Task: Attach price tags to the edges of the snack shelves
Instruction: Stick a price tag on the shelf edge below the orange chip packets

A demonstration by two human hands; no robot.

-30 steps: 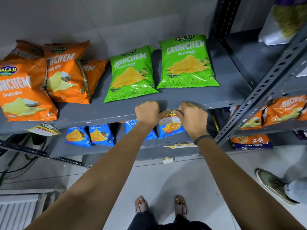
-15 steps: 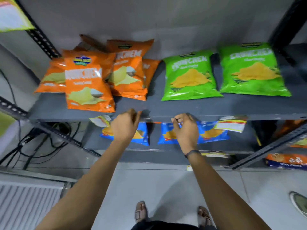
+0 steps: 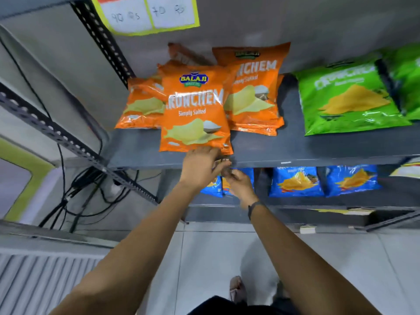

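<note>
**Hands meet at the shelf edge under the orange bags**

Nearest us, at the centre of the frame, our left hand [image 3: 201,165] and right hand [image 3: 238,184] come together at the front edge of the grey shelf [image 3: 295,153]. The fingers curl around something small and dark between them; blur keeps us from telling whether it is a price tag or whether either hand truly pinches it. A dark band [image 3: 254,206] circles our right wrist. Just beyond the hands an orange Simply Salted bag [image 3: 195,112] lies on the shelf, more orange bags behind it. Green bags [image 3: 350,101] lie at the right. Blue bags [image 3: 297,180] sit on the shelf below. A yellow-bordered price sheet [image 3: 147,14] hangs at the upper left.
</note>
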